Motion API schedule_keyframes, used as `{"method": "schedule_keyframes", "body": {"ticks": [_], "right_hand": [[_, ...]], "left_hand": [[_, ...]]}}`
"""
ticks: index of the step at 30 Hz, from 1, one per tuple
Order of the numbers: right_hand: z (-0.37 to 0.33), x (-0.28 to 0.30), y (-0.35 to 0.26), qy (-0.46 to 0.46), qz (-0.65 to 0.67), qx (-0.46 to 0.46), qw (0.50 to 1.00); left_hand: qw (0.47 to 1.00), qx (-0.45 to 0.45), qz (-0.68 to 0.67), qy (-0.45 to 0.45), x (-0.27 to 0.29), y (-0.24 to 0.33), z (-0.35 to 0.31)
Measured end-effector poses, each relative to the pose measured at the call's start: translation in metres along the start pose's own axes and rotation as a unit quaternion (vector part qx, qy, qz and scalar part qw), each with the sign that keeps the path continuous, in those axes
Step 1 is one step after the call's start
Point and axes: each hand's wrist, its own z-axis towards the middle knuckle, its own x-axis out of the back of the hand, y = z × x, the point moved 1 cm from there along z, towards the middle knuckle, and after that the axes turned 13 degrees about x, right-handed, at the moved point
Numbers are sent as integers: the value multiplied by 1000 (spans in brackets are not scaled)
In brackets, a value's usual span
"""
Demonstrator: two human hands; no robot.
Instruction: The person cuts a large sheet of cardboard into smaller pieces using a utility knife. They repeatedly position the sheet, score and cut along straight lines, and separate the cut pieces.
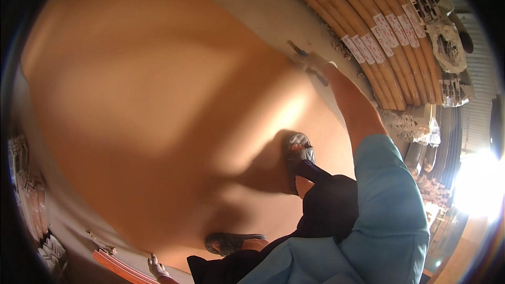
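Note:
A large brown sheet [131, 89] lies on the floor, and I stand on it in dark sandals [299, 150]. My right arm reaches out to the sheet's right edge. There my right hand [314, 63], in a pale glove, is closed around a narrow tool with a blue part [298, 49]; its exact kind is too small to make out. Down at the lower left, my left hand [158, 268], gloved too, rests by the near left edge of the sheet with its fingers stretched out. An orange-red strip [121, 268] lies beside it.
Long brown wrapped bundles [363, 42] with white labels are stacked at the upper right. Beyond them are pale profiles [423, 2] and plastic-wrapped pieces [447, 47]. More stacked profiles [31, 194] stand along the left. Bright light [481, 184] glares at the right.

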Motion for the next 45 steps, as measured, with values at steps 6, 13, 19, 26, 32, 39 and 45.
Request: {"method": "schedule_keyframes", "body": {"ticks": [6,13,19,26,32,39,45], "right_hand": [[-24,6,5,48,-1,57,997],[-38,-7,4,76,-34,20,996],[-45,-11,-4,70,-42,61,995],[-37,-28,-6,115,-116,74,984],[-39,-50,-22,237,-337,145,900],[-71,-97,-37,86,-374,82,920],[-117,-136,-58,25,-288,120,950]], "left_hand": [[997,-59,-41,-12,1,-17,-1],[995,-70,65,29,-6,-6,16],[994,-62,81,47,-7,-5,12],[993,-3,86,79,-12,9,2],[986,-17,160,45,5,7,47],[954,-108,248,132,2,1,60],[926,-164,289,180,-12,10,19]]}}
